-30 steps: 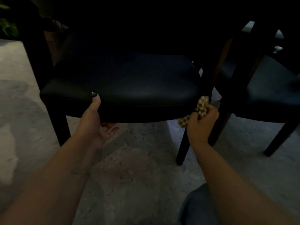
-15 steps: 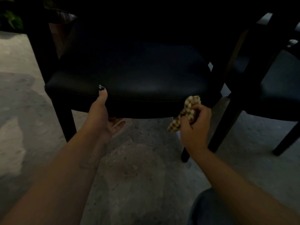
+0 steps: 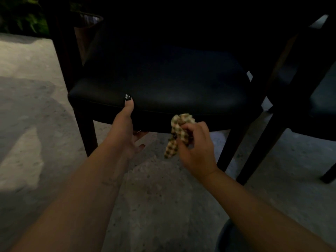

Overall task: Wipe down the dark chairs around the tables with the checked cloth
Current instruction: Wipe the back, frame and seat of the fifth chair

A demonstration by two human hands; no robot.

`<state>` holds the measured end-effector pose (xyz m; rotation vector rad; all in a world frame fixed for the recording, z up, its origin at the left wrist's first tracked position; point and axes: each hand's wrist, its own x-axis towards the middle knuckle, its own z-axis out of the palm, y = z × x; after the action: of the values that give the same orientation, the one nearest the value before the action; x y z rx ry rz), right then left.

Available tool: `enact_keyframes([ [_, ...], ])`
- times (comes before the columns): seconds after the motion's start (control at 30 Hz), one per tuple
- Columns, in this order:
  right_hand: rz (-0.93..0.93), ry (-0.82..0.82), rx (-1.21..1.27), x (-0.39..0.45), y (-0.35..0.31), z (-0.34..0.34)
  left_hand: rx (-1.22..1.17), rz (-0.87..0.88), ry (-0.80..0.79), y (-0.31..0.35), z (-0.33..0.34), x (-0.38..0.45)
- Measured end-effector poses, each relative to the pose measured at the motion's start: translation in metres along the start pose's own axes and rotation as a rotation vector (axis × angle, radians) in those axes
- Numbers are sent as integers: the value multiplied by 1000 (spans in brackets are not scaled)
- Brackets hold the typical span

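A dark padded chair [image 3: 163, 82] fills the middle of the head view, its back lost in shadow. My left hand [image 3: 127, 128] grips the front edge of its seat, thumb on top and fingers underneath. My right hand [image 3: 196, 146] holds a bunched tan checked cloth [image 3: 179, 131] against the seat's front rail, right of my left hand. One end of the cloth hangs down below the rail.
A second dark chair [image 3: 323, 106] stands close on the right, its legs beside the first chair's front right leg [image 3: 231, 148]. The floor [image 3: 36, 142] is pale speckled stone. A brown bin [image 3: 87, 31] and green plants [image 3: 21, 17] sit at the back left.
My right hand with the cloth has slid left along the seat's front rail, away from the front right leg. My left hand keeps its grip on the seat edge.
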<state>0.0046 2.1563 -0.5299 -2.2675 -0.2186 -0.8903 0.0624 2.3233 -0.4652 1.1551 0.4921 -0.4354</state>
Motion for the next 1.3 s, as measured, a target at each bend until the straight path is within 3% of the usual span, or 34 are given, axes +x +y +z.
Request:
enact_keyframes([
  [0.3, -223, -121, -62, 9, -31, 38, 10, 76, 41, 3, 2, -3],
  [0.4, -182, -192, -30, 15, -53, 54, 5, 40, -73, 1, -2, -7],
  [0.53, -147, -248, -99, 14, -31, 25, 68, 41, -26, 3, -7, -6],
  [0.67, -127, -180, -162, 7, -5, -6, 83, -14, -28, 2, -9, -6],
  [0.93, -252, -277, -126, 27, -56, 42, 103, 9, -24, 4, -7, -7],
  [1.1, -266, -306, -219, 18, -27, 5, 51, -12, -14, -8, -4, -6],
  [1.3, -168, -161, -412, 6, 10, -50, -91, -27, -71, -25, 34, -6],
])
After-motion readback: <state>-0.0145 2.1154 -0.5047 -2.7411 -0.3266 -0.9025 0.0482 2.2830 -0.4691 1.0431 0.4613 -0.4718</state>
